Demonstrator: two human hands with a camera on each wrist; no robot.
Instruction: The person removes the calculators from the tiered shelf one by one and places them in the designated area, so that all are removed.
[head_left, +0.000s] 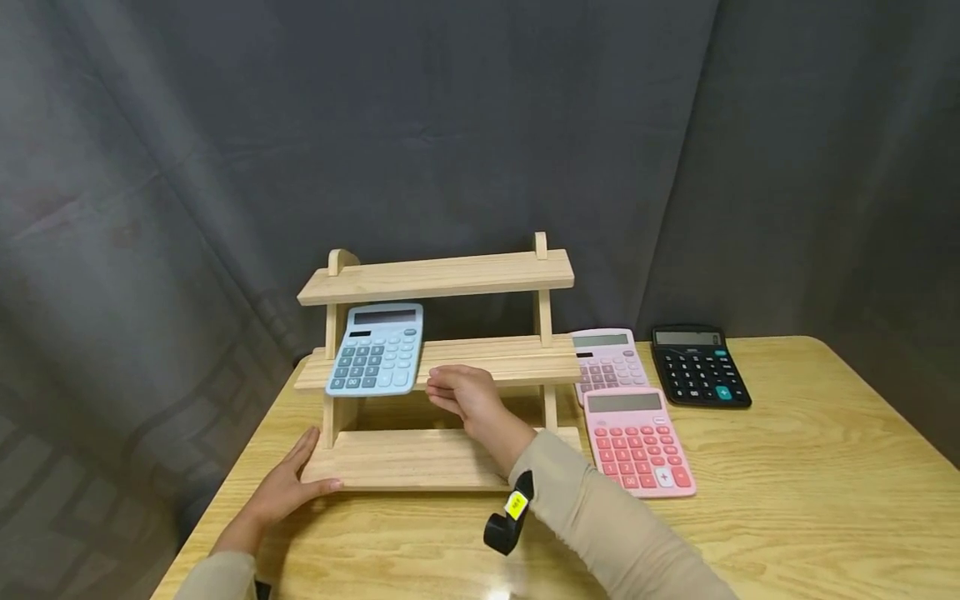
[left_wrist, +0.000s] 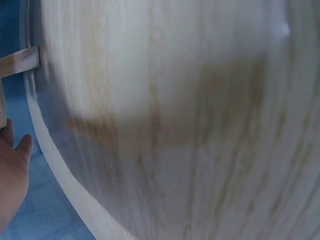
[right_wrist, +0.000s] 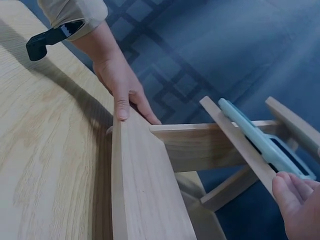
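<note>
A three-tier wooden display stand stands on the table. My left hand grips its lower left corner, thumb over the bottom tier and fingers along the side; the right wrist view also shows this left hand. A light blue calculator leans on the left part of the middle tier, tilted back with its keys facing forward. Just right of it, my right hand is at the middle tier's front edge, its fingers loosely bent and holding nothing visible. In the right wrist view, this hand's thumb lies near the calculator.
Right of the stand lie a pink calculator, a pale lilac calculator partly behind the stand, and a black calculator. A grey curtain hangs behind the wooden table.
</note>
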